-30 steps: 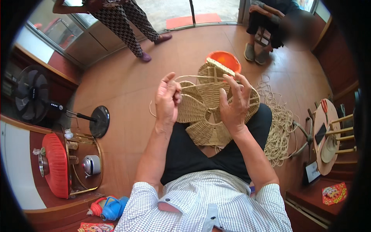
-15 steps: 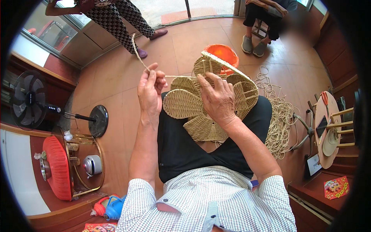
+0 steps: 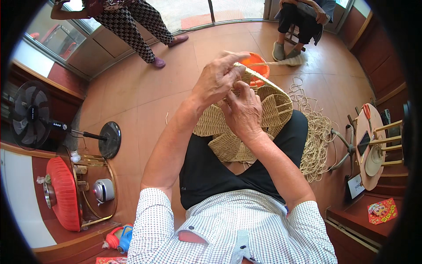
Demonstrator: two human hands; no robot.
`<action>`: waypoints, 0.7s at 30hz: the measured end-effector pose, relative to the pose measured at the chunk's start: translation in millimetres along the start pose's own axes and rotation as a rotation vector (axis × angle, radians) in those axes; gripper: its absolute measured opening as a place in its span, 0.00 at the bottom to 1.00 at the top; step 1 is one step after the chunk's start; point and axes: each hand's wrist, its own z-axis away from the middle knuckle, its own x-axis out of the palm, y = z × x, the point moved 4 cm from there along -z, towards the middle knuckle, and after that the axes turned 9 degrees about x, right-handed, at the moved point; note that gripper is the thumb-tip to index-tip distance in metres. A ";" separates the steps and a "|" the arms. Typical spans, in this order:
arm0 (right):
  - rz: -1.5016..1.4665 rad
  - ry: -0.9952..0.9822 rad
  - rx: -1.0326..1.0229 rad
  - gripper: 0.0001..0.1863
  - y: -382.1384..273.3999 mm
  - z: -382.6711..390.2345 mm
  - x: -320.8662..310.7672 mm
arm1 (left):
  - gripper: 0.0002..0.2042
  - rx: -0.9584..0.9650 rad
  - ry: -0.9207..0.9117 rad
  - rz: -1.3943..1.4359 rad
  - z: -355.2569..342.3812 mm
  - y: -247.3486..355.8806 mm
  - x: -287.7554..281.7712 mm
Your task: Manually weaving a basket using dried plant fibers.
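A flower-shaped woven piece of straw-coloured cord (image 3: 274, 110), with a pale braided edge, rests on my lap over black trousers. My left hand (image 3: 217, 79) is closed on a length of cord (image 3: 274, 62) above the piece's upper left part; the cord's loose end is blurred out to the right. Just below it, my right hand (image 3: 244, 110) lies on the weave with bent fingers pressed in at that same part. Whether cord is between the right fingertips I cannot make out, as both hands cover them.
An orange plastic basin (image 3: 259, 70) stands beyond the piece. A heap of loose cord (image 3: 318, 145) lies at right beside a round table (image 3: 369, 171) with scissors. A black fan (image 3: 33, 114) and red tray (image 3: 63, 193) are at left. Two other people (image 3: 145, 35) are by the doorway.
My left hand has moved up and right from the left side to above my right hand, carrying the cord, whose loose end now swings to the right. My right fingers are more bunched.
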 end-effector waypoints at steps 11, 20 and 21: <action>-0.059 0.003 0.033 0.24 -3.7 0.2 -3.5 | 0.27 -0.429 0.094 0.429 69.8 -50.1 -11.6; -0.096 0.041 0.061 0.22 -3.5 -0.9 -2.9 | 0.17 -0.523 0.427 0.674 112.9 -32.5 -36.2; -0.103 0.069 0.053 0.22 -2.9 -1.5 -3.5 | 0.17 -0.523 0.426 0.674 118.0 -27.8 -38.5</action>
